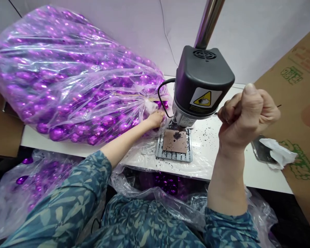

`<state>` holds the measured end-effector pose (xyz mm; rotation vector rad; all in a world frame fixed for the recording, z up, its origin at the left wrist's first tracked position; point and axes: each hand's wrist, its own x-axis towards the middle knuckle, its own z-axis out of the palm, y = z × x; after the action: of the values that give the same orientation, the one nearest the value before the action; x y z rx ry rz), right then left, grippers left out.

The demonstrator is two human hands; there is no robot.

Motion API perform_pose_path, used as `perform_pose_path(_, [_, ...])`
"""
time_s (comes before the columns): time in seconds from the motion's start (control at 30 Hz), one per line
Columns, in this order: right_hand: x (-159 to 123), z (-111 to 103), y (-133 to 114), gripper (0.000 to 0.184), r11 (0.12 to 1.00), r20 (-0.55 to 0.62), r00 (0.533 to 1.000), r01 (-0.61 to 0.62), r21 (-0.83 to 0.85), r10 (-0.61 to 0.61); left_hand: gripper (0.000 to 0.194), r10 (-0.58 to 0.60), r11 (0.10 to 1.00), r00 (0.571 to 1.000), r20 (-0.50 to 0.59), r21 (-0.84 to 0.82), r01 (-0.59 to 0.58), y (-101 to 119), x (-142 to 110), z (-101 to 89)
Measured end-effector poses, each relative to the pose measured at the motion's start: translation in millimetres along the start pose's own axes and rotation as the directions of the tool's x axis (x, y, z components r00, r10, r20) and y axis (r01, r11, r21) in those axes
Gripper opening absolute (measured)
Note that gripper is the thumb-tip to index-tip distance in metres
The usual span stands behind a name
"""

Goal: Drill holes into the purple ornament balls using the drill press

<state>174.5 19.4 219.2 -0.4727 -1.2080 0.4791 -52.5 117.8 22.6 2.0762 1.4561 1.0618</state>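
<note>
My left hand (156, 119) is at the gathered mouth of a large clear plastic bag (88, 74) full of shiny purple faceted balls. Its fingers are partly hidden by the film and cannot be made out. My right hand (248, 110) is closed in a fist around the lever of a small bench drill press; a thin dark rod shows on either side of it. The drill press head (205, 81) is black, with a yellow warning label. Below it, a brown square board (174, 142) lies on the grey slotted base plate (158, 151), strewn with dark shavings.
On the white table (204, 144) are more dark shavings. To the right, a crumpled white tissue (281, 153) lies over a phone (262, 151), beside a large cardboard box (297, 103). Another plastic bag with purple balls (38, 182) hangs below the table's front edge. A steel column (209, 22) rises behind.
</note>
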Motion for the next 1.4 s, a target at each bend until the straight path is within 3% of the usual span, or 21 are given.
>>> perform_pose_path(0.07, [-1, 0, 0, 0.053, 1.000, -0.003, 1.000, 0.010, 0.007, -0.010, 0.041, -0.010, 0.998, 1.000, 0.017, 0.066, 0.009, 4, -25, -11.8])
perform_pose_path(0.17, [0, 0, 0, 0.052, 1.000, -0.011, 1.000, 0.027, 0.010, -0.027, 0.053, 0.039, 0.999, 0.996, -0.082, 0.039, -0.036, 18, -59, -30.1])
perform_pose_path(0.27, [0, 1, 0, 0.053, 0.999, -0.009, 0.999, 0.033, 0.006, -0.033, 0.055, -0.023, 0.971, 0.983, -0.183, -0.239, -0.022, 34, -82, -39.0])
perform_pose_path(0.37, [1, 1, 1, 0.054, 0.999, -0.011, 0.999, 0.041, 0.013, -0.041, 0.050, -0.170, 0.787, 0.981, -0.096, -0.612, 0.077, 46, -93, -37.7])
perform_pose_path(0.43, [1, 2, 1, 0.056, 0.999, -0.012, 0.999, 0.045, 0.017, -0.045, 0.046, -0.231, 0.655, 0.973, -0.022, -0.743, 0.139, 52, -96, -34.2])
perform_pose_path(0.53, [1, 1, 2, 0.059, 0.999, -0.010, 0.999, 0.032, 0.014, -0.032, 0.046, -0.284, 0.540, 0.957, 0.059, -0.815, 0.210, 60, -100, -26.2])
perform_pose_path(0.63, [0, 1, 2, 0.059, 1.000, -0.014, 0.999, 0.029, 0.004, -0.029, 0.052, -0.271, 0.498, 0.947, 0.173, -0.817, 0.292, 64, -103, -13.9])
perform_pose_path(0.7, [-1, 1, 2, 0.059, 0.999, -0.010, 0.999, 0.036, 0.003, -0.036, 0.056, -0.253, 0.527, 0.948, 0.194, -0.794, 0.304, 64, -103, -3.9])
perform_pose_path(0.97, [-2, 0, 6, 0.061, 0.999, -0.002, 0.999, 0.034, 0.030, -0.034, 0.064, -0.129, 0.723, 0.987, 0.093, -0.673, 0.158, 54, -90, 25.4])
perform_pose_path(1.17, [-6, -1, 2, 0.050, 0.999, 0.026, 0.999, 0.044, 0.006, -0.044, 0.063, -0.061, 0.823, 0.993, 0.105, -0.557, 0.110, 51, -92, 28.3])
perform_pose_path(1.3, [-6, -1, 1, 0.050, 0.999, 0.035, 0.998, 0.044, 0.002, -0.044, 0.054, 0.071, 0.928, 0.996, 0.049, -0.370, -0.048, 58, -92, 24.5])
perform_pose_path(1.4, [-6, -2, 1, 0.049, 0.999, 0.037, 0.998, 0.047, 0.014, -0.047, 0.049, 0.176, 0.948, 0.984, 0.035, -0.275, -0.160, 66, -94, 23.2])
